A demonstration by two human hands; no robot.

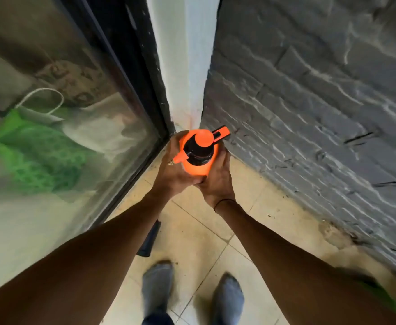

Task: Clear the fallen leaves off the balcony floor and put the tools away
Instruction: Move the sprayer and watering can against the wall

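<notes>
Tiled balcony corner [192, 231]; left grip [169, 170] and right grip [217, 181] clasp an orange, black-capped sprayer bottle [198, 160]

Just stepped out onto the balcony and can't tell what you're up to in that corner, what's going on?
A person holds an orange spray bottle in both hands, left hand and right hand wrapped around its body, at the corner where the glass door meets the grey brick wall. A dark object lies on the tiled floor by the door.

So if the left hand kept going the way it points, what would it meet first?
Probably the white corner post, where it meets the floor. The left hand, gripping the orange sprayer, points into that corner; depth is unclear.
</notes>
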